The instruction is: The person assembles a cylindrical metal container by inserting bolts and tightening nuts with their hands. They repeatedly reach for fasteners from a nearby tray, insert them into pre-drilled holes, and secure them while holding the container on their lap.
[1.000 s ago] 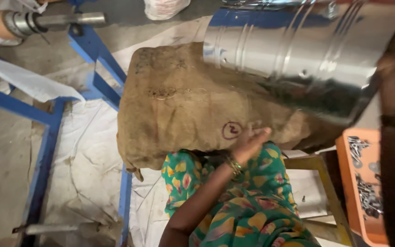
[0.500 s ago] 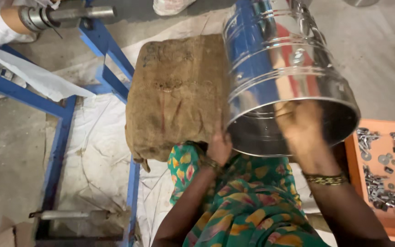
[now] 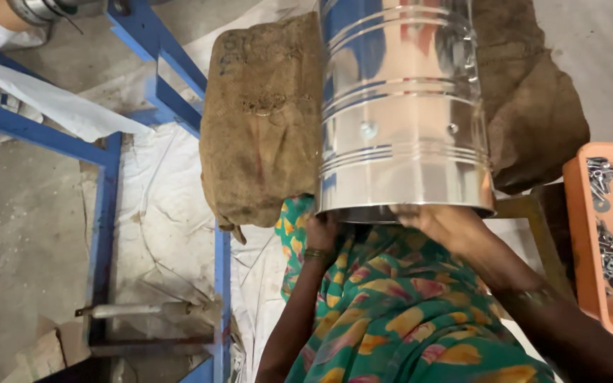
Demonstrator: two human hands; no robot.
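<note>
2 bare hands hold a tall shiny steel drum point(image 3: 402, 106) at its near rim, above the person's lap. The drum stands roughly upright in the middle of the view, its ribbed wall mirroring blue and grey, with 2 small rivets showing on the side. The left hand point(image 3: 321, 230) grips the rim at the drum's near left corner; its fingers are tucked up under the edge and mostly hidden, and a bangle sits on the wrist. The right hand point(image 3: 443, 221) lies flat along the near edge further right, fingers spread and pressed against the rim from below. Whether either hand reaches inside the drum cannot be told.

Behind and to the left of the drum a brown burlap sack point(image 3: 260, 120) lies draped over a raised surface, touching the drum's left side, and more of the same cloth shows to the right of the drum. A green, yellow and pink patterned garment point(image 3: 391, 312) covers the lap nearest the camera. At the right edge an orange plastic tray point(image 3: 590, 284) holds small metal washers and bolts. A blue metal frame point(image 3: 108, 177) runs along the left over a white sheet point(image 3: 164, 213) on the floor, and a metal rod point(image 3: 133, 310) lies near the frame's foot.
</note>
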